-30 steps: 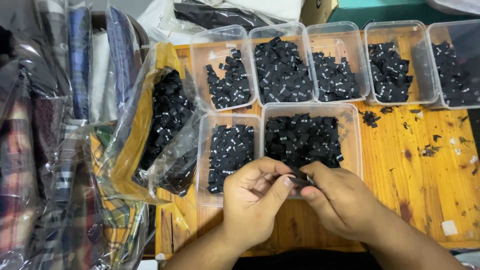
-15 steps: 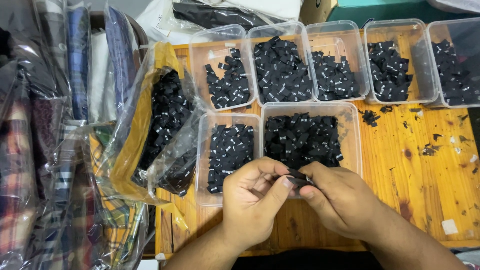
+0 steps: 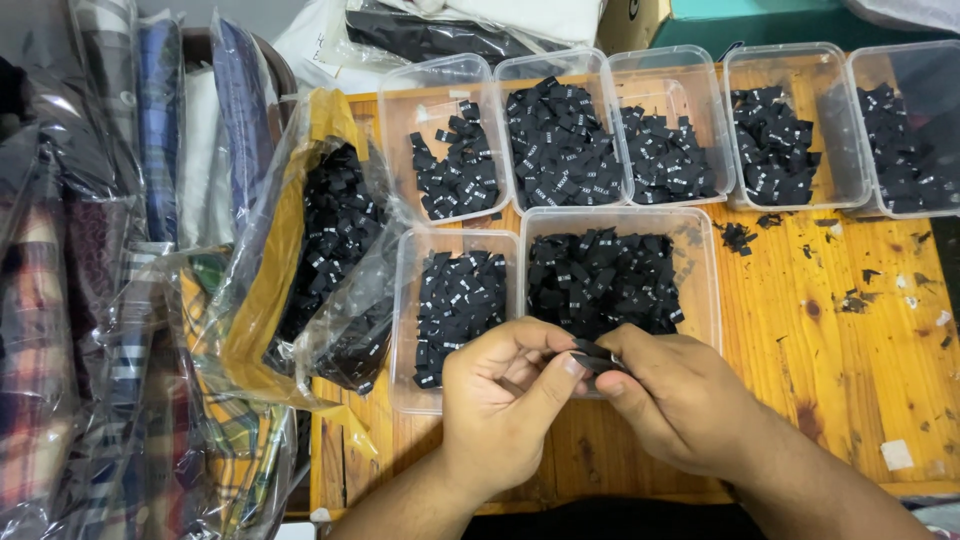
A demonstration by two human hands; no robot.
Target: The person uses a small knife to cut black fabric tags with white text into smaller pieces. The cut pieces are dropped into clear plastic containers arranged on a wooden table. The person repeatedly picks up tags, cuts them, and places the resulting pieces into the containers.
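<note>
My left hand [image 3: 500, 405] and my right hand [image 3: 680, 400] meet over the near edge of a wooden table [image 3: 860, 350]. Together their fingertips pinch a small black fabric label [image 3: 595, 357]. Just beyond the hands stand two clear plastic tubs [image 3: 705, 270] filled with the same small black labels with white marks; the smaller tub [image 3: 405, 300] is to the left. A clear plastic bag [image 3: 330, 240] full of black labels lies at the table's left edge.
Several more clear tubs [image 3: 790, 130] of black labels line the table's far side. Loose black scraps [image 3: 740, 237] and white bits [image 3: 897, 455] dot the right part. Folded checked garments in plastic sleeves [image 3: 90, 300] are stacked on the left. A cardboard box [image 3: 630, 20] stands behind.
</note>
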